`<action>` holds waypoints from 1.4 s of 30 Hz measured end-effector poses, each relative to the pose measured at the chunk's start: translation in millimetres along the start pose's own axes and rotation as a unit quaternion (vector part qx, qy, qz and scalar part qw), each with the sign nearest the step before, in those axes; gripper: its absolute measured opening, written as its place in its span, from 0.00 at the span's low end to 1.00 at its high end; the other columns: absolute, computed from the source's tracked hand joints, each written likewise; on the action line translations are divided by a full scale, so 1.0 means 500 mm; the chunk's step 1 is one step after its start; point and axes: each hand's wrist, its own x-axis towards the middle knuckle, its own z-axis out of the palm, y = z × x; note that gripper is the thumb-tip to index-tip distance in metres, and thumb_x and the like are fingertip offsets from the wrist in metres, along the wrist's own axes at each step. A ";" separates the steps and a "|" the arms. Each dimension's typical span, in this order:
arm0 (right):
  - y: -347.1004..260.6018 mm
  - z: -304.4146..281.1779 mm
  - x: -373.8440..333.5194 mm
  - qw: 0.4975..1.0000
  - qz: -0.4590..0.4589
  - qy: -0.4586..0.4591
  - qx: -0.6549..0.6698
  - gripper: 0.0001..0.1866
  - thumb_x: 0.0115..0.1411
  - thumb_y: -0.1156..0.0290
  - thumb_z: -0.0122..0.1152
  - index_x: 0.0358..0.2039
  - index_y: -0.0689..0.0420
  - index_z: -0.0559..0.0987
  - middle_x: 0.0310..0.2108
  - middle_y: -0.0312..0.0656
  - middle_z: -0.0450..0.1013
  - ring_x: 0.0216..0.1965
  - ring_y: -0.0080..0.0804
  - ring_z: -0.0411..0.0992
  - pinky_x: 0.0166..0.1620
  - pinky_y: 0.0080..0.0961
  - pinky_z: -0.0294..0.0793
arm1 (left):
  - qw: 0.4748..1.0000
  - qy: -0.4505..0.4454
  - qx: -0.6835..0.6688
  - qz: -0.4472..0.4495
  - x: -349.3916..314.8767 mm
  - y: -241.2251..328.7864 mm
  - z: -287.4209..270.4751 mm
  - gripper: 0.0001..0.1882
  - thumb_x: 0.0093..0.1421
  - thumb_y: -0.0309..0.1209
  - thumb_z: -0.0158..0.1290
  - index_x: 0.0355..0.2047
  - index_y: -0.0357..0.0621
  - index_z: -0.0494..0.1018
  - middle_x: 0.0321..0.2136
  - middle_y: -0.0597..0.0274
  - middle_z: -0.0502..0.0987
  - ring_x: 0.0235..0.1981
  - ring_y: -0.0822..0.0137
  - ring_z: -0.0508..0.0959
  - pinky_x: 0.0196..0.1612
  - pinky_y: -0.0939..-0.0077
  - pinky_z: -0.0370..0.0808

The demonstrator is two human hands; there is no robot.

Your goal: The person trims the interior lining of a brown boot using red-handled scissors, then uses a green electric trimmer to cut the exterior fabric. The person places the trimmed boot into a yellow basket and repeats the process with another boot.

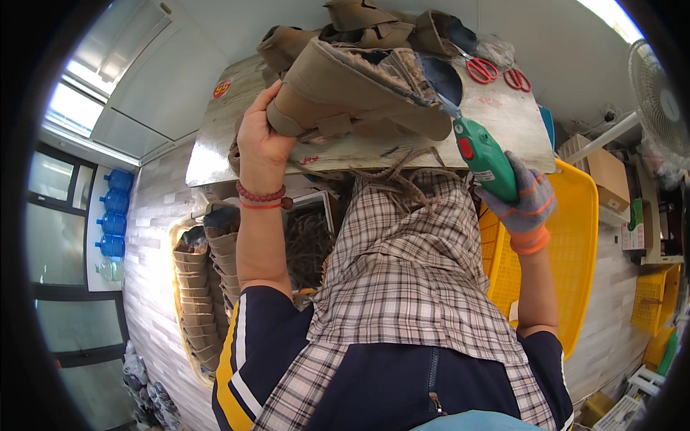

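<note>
My bare left hand [264,136] grips the toe end of a brown boot upper [345,90], holding it tilted above the table's near edge. Pinkish-brown fleece lining shows along its opening. In my right hand [523,197], covered by a grey and orange knit glove, is a green handheld electric cutter [487,159] with a red button. Its narrow metal tip meets the boot upper's right-hand edge; the exact contact is too small to make out. Thin brown trimmings [406,179] lie across my checked apron [402,258] at the table's edge.
More boot uppers [359,29] are piled at the table's [223,136] back. Red-handled scissors [481,70] lie at the back right. Stacked uppers [198,302] fill a basket on my left, beside a box of trimmings [307,244]. A yellow crate [578,244] and a fan [658,93] stand right.
</note>
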 end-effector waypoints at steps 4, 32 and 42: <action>0.005 -0.008 -0.006 1.000 -0.012 -0.004 -0.017 0.34 0.33 0.61 0.78 0.44 0.57 0.77 0.32 0.44 0.77 0.29 0.40 0.74 0.33 0.30 0.74 | 1.000 0.004 -0.013 -0.021 0.022 -0.021 -0.008 0.10 0.62 0.25 0.45 0.42 0.32 0.71 0.43 0.50 0.75 0.45 0.57 0.76 0.50 0.63 0.74; -0.053 0.019 0.023 0.955 0.139 -0.080 0.250 0.29 0.38 0.57 0.76 0.39 0.60 0.78 0.26 0.46 0.77 0.25 0.37 0.76 0.31 0.26 0.74 | 0.990 -0.132 0.050 0.026 -0.044 -0.129 0.057 0.19 0.65 0.29 0.43 0.55 0.36 0.64 0.53 0.54 0.69 0.54 0.59 0.70 0.57 0.62 0.67; -0.077 0.043 0.025 0.881 0.279 -0.072 0.375 0.26 0.44 0.65 0.74 0.42 0.64 0.76 0.27 0.40 0.77 0.27 0.19 0.74 0.31 0.18 0.73 | 0.961 -0.216 0.124 0.118 -0.047 -0.176 0.027 0.22 0.61 0.22 0.50 0.56 0.39 0.63 0.52 0.57 0.70 0.53 0.63 0.70 0.59 0.66 0.65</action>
